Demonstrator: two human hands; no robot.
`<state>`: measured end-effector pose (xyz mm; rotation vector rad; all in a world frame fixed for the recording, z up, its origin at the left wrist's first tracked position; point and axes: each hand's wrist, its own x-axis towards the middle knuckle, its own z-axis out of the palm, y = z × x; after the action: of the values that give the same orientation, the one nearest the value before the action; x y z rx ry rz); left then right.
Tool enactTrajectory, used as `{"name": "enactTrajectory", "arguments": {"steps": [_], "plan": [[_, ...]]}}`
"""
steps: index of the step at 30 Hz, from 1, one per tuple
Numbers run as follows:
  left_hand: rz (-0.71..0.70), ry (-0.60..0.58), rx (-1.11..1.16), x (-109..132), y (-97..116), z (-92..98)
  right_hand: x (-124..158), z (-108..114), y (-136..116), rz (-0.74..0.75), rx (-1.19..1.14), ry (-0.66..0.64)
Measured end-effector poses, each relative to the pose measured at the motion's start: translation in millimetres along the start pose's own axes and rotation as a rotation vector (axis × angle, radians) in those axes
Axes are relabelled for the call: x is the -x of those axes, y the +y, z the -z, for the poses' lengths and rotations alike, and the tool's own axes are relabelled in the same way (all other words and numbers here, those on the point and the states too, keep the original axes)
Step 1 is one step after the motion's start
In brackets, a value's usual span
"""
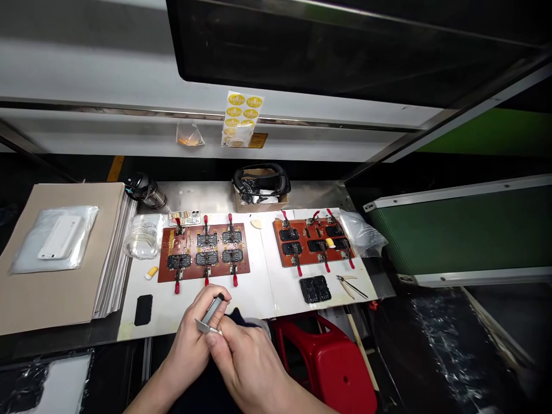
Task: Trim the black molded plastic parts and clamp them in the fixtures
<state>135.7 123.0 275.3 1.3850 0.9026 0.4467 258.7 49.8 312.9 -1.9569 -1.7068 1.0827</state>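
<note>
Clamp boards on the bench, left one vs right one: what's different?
The left board is duller reddish brown; the right board looks more orange. A loose yellow piece lies on the right board, none on the left board. The left board appears larger in view. Both carry red-handled clamps and black plates.

Sticker sheet [242, 119] shows "8"; smaller print illegible.
</note>
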Motion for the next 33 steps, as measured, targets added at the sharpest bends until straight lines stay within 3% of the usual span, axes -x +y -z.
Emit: {"name": "enactTrajectory", "arguments": {"steps": [5,13,20,33], "plan": [[-0.034,-0.011,0.0,-0.2,-1.9,-0.5,-2.3,-0.1,-1.9,-0.01,0.027,-0.004],[0.028,0.021,-0.008,-0.4,5.5,-6.2,-2.7,-1.4,5.1,-0.025,0.051,0.066],[-0.003,0.012,0.039,-0.2,-2.6,-9.2,-5.7,7.5,8.0,-0.08,-0.016,0.071],[0.045,0.004,0.045,-7.5,9.7,-11.3,-0.2,8.2,9.5,0.014,0.031,0.06]]}}
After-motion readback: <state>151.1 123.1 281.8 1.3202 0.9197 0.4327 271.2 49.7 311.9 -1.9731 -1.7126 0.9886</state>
